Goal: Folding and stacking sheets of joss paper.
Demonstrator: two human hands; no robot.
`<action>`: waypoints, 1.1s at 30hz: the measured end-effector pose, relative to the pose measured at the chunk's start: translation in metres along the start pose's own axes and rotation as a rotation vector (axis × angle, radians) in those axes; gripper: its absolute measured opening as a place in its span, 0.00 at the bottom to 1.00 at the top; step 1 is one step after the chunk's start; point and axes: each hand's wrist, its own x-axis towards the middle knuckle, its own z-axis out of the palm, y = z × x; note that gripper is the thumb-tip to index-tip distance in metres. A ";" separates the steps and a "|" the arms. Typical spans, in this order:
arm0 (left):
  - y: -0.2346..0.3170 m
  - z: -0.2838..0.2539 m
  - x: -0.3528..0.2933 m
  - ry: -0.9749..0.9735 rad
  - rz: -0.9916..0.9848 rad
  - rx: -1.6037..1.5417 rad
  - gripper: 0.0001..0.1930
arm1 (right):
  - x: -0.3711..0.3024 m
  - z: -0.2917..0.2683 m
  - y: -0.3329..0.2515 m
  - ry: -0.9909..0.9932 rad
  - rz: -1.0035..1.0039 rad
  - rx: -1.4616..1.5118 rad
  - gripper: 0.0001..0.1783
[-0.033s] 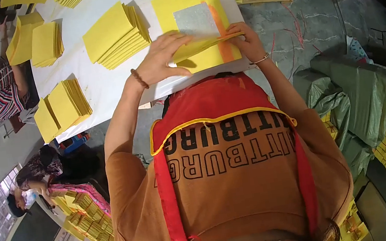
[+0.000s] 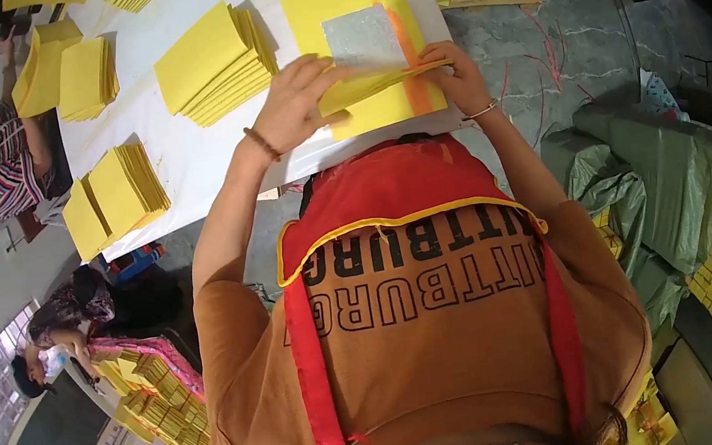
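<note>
A yellow paper sheet (image 2: 301,10) lies near the right end of the white-covered table, with a silver square (image 2: 358,36) and an orange band (image 2: 408,38) on it. Its near part, or another sheet on top, is raised in a fold between my hands. My right hand (image 2: 466,82) pinches the fold at its right end, over the orange band. At the left end, my left hand (image 2: 295,107) has thumb and fingers around the paper; its fingertips are blurred. Left of this hand stands a fanned stack of folded yellow papers (image 2: 213,64).
More yellow stacks (image 2: 125,188) lie along the table's left side (image 2: 183,175). Two people (image 2: 8,173) (image 2: 75,311) are at the left. Yellow bundles (image 2: 157,400) are heaped at lower left. Green plastic-covered piles (image 2: 643,170) stand at right, beside the grey floor (image 2: 524,50) with red strings.
My left thumb has moved slightly up, closer to the fingers at the paper's left end. The right hand keeps its pinch.
</note>
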 end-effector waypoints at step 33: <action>-0.018 0.049 -0.008 0.390 -0.833 -0.756 0.12 | 0.005 0.025 -0.028 0.103 0.296 -0.157 0.28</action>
